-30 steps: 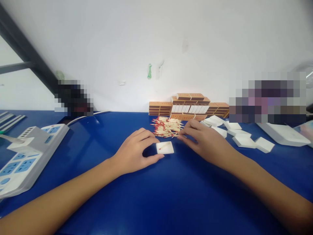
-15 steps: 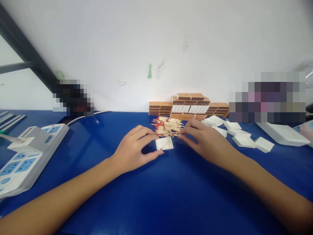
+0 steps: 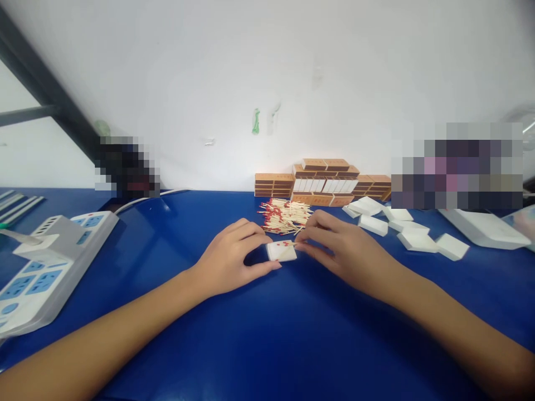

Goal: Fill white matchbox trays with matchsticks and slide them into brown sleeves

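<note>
A small white matchbox tray point(image 3: 279, 255) rests on the blue table between my hands. My left hand point(image 3: 229, 253) grips it at its left side, thumb at the near edge and fingers at the far edge. Between the thumb and fingertips of my right hand point(image 3: 340, 245) are a few matches point(image 3: 287, 244), held over the tray with their red heads pointing left. Just behind the tray lies a heap of loose red-headed matches point(image 3: 286, 216).
Stacked matchboxes point(image 3: 326, 184) stand against the wall. Several empty white trays point(image 3: 416, 239) are scattered at the right, near a larger white container point(image 3: 485, 228). A white power strip point(image 3: 54, 278) with a plugged-in adapter lies on the left.
My right hand has moved from the match heap toward me and left, bringing matches over the tray. The left hand stays at the tray, which has shifted slightly nearer.
</note>
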